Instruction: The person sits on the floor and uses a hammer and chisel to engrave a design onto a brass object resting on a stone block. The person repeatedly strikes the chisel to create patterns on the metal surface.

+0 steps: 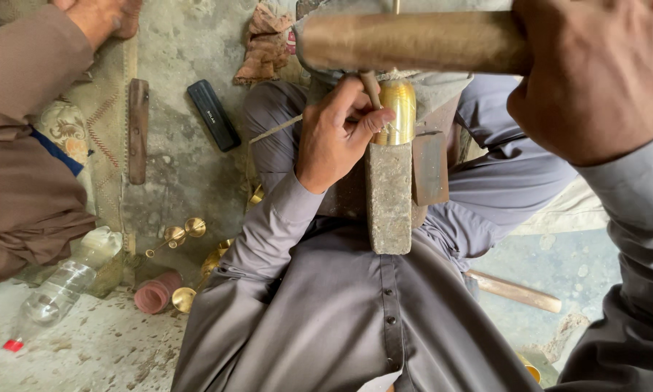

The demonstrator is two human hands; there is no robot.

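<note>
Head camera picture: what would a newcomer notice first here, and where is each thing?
First, the shiny brass cup at top centre, resting on a grey stone block across the person's lap; the left hand steadies it with a thin tool. Above it, the right hand holds a thick wooden mallet along the top edge. At lower left, small brass pieces and a clear plastic bottle lie on the dusty floor.

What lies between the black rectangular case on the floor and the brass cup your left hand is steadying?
In the head view, only the grey-trousered knee and the left hand lie between the black case and brass cup.
</note>
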